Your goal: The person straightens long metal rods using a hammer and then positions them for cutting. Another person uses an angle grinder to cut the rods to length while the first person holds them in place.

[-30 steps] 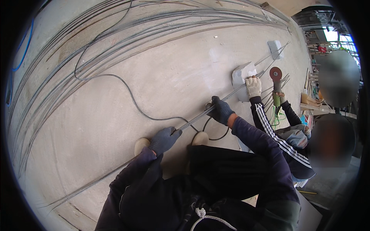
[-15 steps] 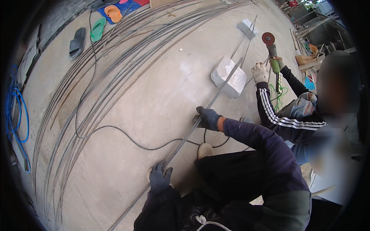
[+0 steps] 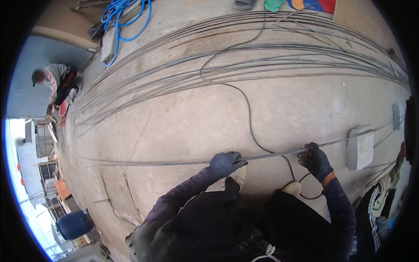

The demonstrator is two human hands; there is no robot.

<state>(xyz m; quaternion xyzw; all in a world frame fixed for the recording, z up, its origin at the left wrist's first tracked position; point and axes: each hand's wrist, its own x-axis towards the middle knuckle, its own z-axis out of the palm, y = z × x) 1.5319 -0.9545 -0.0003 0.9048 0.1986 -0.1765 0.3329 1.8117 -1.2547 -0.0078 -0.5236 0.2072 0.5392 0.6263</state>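
A thin bundle of long grey steel rods point(image 3: 277, 154) crosses in front of me from left to right. My left hand point(image 3: 223, 165), in a dark glove, is closed around the rods, its thumb pointing right. Farther right, my gloved right hand point(image 3: 317, 162) grips the same rods with curled fingers. Their right part rests on a pale concrete block point(image 3: 360, 149), and a second block point(image 3: 397, 117) lies beyond it near the right rim. On the left, the rod ends reach out low over the concrete floor.
Many loose steel rods point(image 3: 270, 59) lie in long rows on the far floor. A black cable point(image 3: 249, 114) winds toward my feet. At right, a co-worker's striped sleeve point(image 3: 374, 214) shows. Another person point(image 3: 61, 81) crouches far left. A blue hose point(image 3: 126, 17) and a blue drum point(image 3: 75, 225) also stand out.
My view has turned to the left, bringing the rods' left ends into sight. My left hand has closed more fully around the rods; the right keeps its hold. The co-worker is now mostly out of view.
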